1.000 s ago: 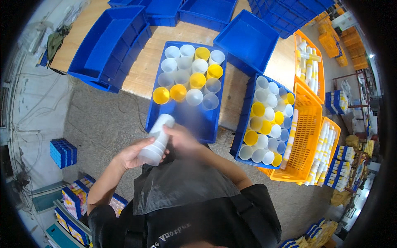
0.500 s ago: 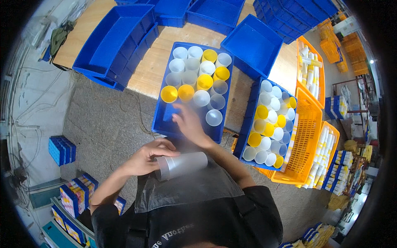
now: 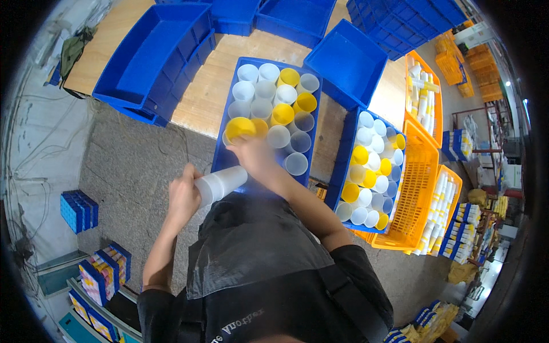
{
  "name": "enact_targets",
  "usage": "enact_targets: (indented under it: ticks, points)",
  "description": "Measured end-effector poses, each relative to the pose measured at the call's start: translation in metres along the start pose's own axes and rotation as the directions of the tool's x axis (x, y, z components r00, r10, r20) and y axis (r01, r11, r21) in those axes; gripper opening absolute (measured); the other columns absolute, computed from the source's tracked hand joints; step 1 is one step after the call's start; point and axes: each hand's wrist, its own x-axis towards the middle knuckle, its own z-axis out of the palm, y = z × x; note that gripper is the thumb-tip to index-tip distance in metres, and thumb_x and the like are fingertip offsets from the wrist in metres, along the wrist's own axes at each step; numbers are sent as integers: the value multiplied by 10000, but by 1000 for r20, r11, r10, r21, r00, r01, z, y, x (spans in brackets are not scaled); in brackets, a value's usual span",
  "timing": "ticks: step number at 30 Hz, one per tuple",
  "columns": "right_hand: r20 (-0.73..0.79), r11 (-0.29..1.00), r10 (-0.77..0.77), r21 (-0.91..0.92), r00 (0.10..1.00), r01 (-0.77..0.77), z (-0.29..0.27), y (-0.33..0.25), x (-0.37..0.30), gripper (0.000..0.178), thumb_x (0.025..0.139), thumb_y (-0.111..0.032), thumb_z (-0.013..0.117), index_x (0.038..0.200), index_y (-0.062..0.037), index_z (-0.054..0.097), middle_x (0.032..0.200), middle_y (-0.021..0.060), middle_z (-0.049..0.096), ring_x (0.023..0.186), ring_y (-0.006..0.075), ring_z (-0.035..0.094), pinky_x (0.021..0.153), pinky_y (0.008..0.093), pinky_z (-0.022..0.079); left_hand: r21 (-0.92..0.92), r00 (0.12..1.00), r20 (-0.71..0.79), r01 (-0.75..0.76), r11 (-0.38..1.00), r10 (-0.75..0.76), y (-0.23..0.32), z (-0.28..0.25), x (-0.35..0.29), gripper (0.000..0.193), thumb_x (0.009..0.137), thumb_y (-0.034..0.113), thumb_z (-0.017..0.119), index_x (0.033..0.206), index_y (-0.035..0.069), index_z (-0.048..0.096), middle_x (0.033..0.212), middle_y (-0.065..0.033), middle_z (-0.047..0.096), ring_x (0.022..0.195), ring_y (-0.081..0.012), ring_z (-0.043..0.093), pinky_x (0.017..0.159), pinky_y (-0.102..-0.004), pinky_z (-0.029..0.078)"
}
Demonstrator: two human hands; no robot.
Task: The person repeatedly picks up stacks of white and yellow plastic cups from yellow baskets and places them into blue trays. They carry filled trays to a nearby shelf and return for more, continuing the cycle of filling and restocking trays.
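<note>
My left hand point(image 3: 184, 195) is closed around the wide end of a stack of translucent plastic cups point(image 3: 222, 184), held on its side just in front of a blue bin point(image 3: 218, 159). Inside that bin, white, translucent and yellow cups stand upright in rows, mouths up. My right hand point(image 3: 256, 159), partly smeared by motion, reaches over the bin's near left part. Its fingers grip the near rim of a yellow cup point(image 3: 240, 126), which sits slightly raised and tilted at the row's left end. Another yellow cup point(image 3: 260, 127) stands right beside it.
A second blue bin point(image 3: 338, 171) of upright cups stands to the right. Beyond it are orange crates point(image 3: 413, 188), some with stacked cups. Blue bins point(image 3: 154, 54) lie on the wooden table point(image 3: 197, 94), and a stack of blue crates point(image 3: 403, 26) rises at the back right.
My right hand has moved up and left onto the yellow cup, which is now raised a little. My left hand has swung the translucent cups leftward and up, toward the bin's near edge.
</note>
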Motion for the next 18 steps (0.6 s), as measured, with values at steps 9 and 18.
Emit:
enact_targets:
  ticks: [9,18]
  points:
    - [300,925,333,-291,894,-247,-31,22,-75,368,866,-218,663,1164,-12,598,1048,151,653,826,304,679,674,417,541,-70,991,-29,-134,989,132,41,50,66,207,767,-79,573,943,30,575,898,-214,677,826,-427,659,705,-509,509]
    - [-44,986,115,-117,992,-119,-48,-28,-93,865,630,-269,845,1377,-36,475,1259,153,580,1122,303,573,912,404,444,-307,990,97,-68,949,102,82,-25,20,425,709,-200,508,1008,11,724,986,-172,700,928,-305,701,828,-353,552]
